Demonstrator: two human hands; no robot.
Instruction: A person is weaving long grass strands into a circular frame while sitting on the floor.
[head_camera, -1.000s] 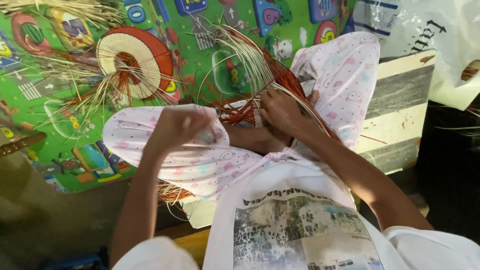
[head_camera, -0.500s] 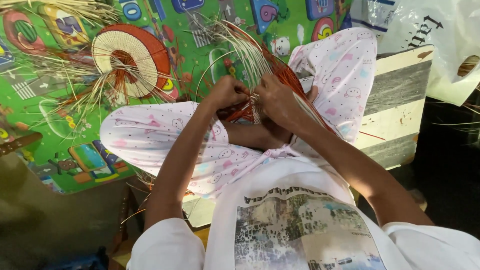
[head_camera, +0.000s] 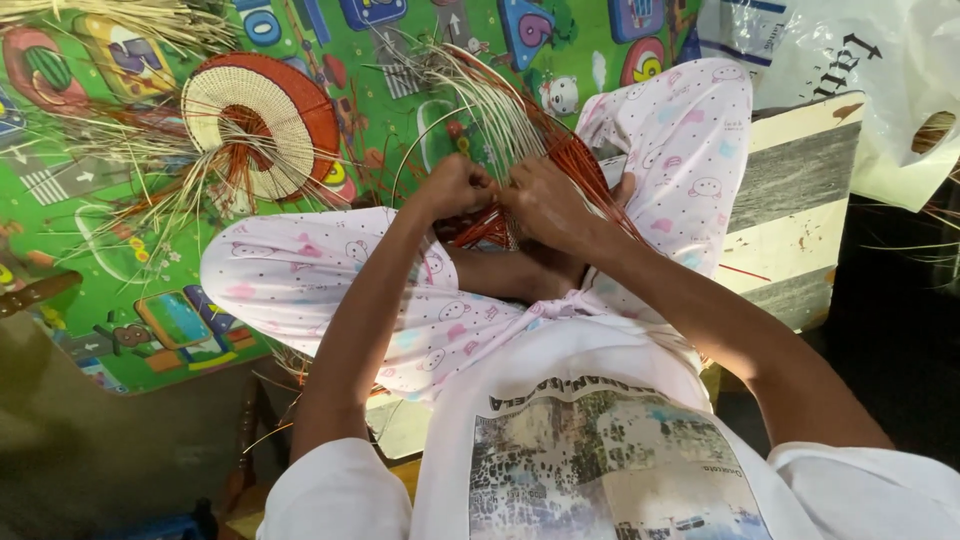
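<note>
Woven piece btwn knees; L hand, R hand gripping strands.

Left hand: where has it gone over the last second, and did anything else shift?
The left hand moved from above the knee across to the right hand; both now grip the woven piece on the lap. The right hand stayed put. The round woven disc on the play mat did not move.

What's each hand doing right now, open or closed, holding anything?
Left hand: closed in a fist on pale straw strands of the reddish woven piece.
Right hand: closed, gripping the same woven piece.
</note>
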